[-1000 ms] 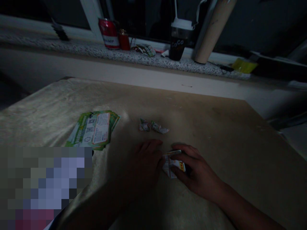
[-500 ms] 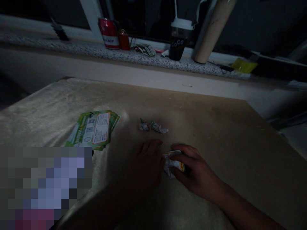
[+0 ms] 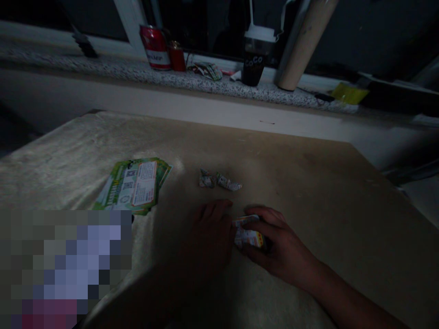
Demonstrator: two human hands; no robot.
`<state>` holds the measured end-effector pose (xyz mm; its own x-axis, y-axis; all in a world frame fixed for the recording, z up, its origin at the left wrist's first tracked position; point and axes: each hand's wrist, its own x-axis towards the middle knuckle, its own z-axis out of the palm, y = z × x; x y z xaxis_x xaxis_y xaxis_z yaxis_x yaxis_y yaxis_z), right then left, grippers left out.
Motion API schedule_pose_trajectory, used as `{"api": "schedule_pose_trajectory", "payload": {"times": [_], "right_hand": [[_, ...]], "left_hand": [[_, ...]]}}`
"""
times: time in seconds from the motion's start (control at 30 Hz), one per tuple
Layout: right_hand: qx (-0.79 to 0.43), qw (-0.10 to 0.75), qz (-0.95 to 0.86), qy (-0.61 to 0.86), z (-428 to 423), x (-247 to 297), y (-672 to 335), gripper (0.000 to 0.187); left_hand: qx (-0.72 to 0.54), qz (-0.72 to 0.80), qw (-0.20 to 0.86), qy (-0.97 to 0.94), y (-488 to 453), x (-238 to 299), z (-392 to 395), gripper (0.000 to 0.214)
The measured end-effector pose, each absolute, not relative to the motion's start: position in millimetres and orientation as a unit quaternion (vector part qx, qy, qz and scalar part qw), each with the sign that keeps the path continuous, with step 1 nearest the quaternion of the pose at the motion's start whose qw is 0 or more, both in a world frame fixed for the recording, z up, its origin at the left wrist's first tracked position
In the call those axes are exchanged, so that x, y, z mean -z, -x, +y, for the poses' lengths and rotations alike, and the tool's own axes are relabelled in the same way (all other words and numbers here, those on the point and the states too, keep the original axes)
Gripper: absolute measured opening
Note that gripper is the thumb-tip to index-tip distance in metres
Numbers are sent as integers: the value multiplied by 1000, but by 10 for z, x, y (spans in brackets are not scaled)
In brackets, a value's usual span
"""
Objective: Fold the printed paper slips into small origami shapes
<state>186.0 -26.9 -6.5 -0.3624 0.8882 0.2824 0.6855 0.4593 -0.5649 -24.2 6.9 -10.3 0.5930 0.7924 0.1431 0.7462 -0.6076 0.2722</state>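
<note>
My left hand [image 3: 209, 233] and my right hand [image 3: 279, 244] rest on the tan table [image 3: 325, 192], close together, both pinching a small folded paper slip [image 3: 247, 233], white with a red and yellow mark. The fingers of both hands curl onto it from either side. Just beyond the hands lie two small folded paper pieces [image 3: 219, 180]. A fanned stack of green and white leaflets [image 3: 135, 185] lies to the left of my left hand.
A speckled window ledge [image 3: 144, 73] runs along the back with a red can [image 3: 154, 48], a small red object [image 3: 177, 57], crumpled wrappers [image 3: 207, 71], a dark lidded cup [image 3: 255, 57] and a cardboard tube [image 3: 303, 41]. The scene is dim.
The paper slip between my fingers has been pressed smaller and flatter; its lower flap is tucked in. Both hands stay in place.
</note>
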Motion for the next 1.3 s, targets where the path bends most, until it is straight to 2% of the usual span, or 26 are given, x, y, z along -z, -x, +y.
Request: {"api": "schedule_pose_trajectory", "payload": {"times": [0.97, 1.17, 1.3], "right_hand": [[-175, 278, -812, 482, -265, 25, -1816, 31], [-138, 332, -797, 485, -281, -7, -1843, 23], [-138, 372, -808, 437, -274, -48, -1830, 22]], "left_hand": [[-130, 460, 99, -873, 198, 75, 57, 27], [-114, 460, 113, -873, 200, 22, 70, 27], [-109, 454, 109, -877, 200, 24, 55, 26]]}}
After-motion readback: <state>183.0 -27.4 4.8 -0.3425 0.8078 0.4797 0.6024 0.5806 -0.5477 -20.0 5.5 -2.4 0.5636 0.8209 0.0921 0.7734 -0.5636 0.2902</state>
